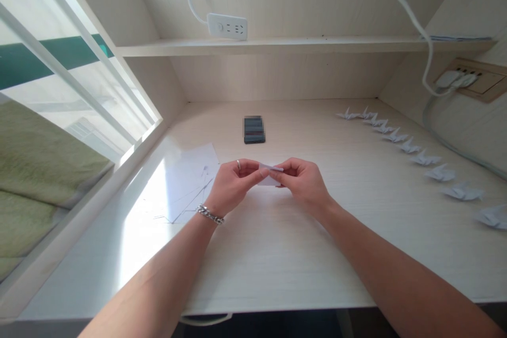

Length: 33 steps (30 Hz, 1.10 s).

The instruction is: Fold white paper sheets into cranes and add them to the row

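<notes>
Between my two hands, above the middle of the desk, is a small piece of folded white paper (270,181). My left hand (236,180) pinches its left side with thumb and fingers; a ring and a chain bracelet (210,214) are on that arm. My right hand (301,178) grips the right side the same way, thumb on top. The two thumbs nearly meet at the paper's centre, and the fingers hide part of its folds. Sheets of white paper (188,169) lie on the desk just left of my left hand.
A dark phone (254,130) lies beyond my hands. Several white paper cranes (425,158) stand in a slanting row along the desk's right side. On the shelf (297,45) rests a white power strip (227,26). A white cable (412,18) hangs at the right, near a wall socket (475,79).
</notes>
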Motion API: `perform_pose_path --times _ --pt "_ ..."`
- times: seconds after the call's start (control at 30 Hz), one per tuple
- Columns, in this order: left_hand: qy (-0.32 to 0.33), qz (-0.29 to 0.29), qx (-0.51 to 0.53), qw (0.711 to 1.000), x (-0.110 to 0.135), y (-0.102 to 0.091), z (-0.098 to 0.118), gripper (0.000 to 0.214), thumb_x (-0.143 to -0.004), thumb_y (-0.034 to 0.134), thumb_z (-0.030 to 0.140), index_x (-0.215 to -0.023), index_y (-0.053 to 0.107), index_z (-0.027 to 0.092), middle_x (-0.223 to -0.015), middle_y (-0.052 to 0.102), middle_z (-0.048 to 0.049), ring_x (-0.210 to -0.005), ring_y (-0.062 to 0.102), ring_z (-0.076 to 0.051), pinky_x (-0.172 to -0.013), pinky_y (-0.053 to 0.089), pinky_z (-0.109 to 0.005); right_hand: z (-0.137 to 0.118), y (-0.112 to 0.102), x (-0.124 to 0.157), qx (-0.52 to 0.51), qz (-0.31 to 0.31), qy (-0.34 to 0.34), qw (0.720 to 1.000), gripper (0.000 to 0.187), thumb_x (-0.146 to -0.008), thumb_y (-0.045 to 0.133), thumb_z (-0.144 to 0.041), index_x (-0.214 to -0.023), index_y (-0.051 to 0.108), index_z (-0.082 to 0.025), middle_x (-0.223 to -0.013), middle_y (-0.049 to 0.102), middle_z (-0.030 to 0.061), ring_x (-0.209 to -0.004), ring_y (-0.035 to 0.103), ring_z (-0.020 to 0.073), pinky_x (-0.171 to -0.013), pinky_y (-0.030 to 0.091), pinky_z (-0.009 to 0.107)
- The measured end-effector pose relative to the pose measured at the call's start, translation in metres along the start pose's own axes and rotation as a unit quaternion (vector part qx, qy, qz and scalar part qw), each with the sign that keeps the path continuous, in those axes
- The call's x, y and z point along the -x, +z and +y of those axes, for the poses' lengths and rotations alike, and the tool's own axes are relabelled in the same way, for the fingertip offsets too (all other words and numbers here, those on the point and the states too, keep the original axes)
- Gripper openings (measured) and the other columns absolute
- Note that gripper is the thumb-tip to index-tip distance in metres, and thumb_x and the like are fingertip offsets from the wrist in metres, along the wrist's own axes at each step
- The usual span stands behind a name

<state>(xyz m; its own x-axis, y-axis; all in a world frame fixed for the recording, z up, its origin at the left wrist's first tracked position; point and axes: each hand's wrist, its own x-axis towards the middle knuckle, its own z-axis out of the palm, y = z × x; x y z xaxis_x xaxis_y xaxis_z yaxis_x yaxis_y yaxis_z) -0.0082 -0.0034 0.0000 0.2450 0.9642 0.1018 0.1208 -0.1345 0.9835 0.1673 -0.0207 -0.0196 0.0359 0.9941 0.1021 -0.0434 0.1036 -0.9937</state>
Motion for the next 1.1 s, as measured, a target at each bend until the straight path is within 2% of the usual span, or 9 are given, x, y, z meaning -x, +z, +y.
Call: perform_pose_path --times 0.17,0.7,1.1 --pt "0.021 0.027 -0.047 0.998 -0.0010 0.0007 -0.0035 0.021 -0.073 0.076 0.036 -0.075 0.073 0.015 -0.069 0.072 -0.0036 -0.061 0.061 -0.013 -0.058 0.048 -0.025 0.0008 0.0013 0.0005 0.009 -0.007 -0.008 1.000 0.025 -0.065 0.082 -0.038 -0.075 0.073 -0.017 -0.068 0.070 0.0026 -0.065 0.063 0.0154 -0.062 0.051 0.030" --pt "0.043 0.019 -0.059 0.997 -0.0008 0.0016 -0.0033 0.012 -0.075 0.072 0.029 -0.074 0.074 0.017 -0.070 0.072 -0.0032 -0.062 0.060 -0.014 -0.059 0.048 -0.026 -0.0015 0.0023 0.0019 -0.002 -0.022 0.025 0.999 0.026 -0.064 0.083 -0.040 -0.075 0.075 -0.017 -0.066 0.069 0.0026 -0.060 0.059 0.0141 -0.058 0.047 0.029" --pt "0.016 -0.004 -0.030 0.999 -0.0021 0.0012 -0.0057 0.015 -0.074 0.073 0.030 -0.076 0.073 0.015 -0.069 0.071 -0.0037 -0.061 0.059 -0.013 -0.057 0.047 -0.025 -0.0051 0.0009 0.0011 -0.042 -0.032 0.052 0.997 0.025 -0.062 0.084 -0.038 -0.070 0.073 -0.017 -0.065 0.068 0.0021 -0.063 0.062 0.0155 -0.058 0.051 0.029"
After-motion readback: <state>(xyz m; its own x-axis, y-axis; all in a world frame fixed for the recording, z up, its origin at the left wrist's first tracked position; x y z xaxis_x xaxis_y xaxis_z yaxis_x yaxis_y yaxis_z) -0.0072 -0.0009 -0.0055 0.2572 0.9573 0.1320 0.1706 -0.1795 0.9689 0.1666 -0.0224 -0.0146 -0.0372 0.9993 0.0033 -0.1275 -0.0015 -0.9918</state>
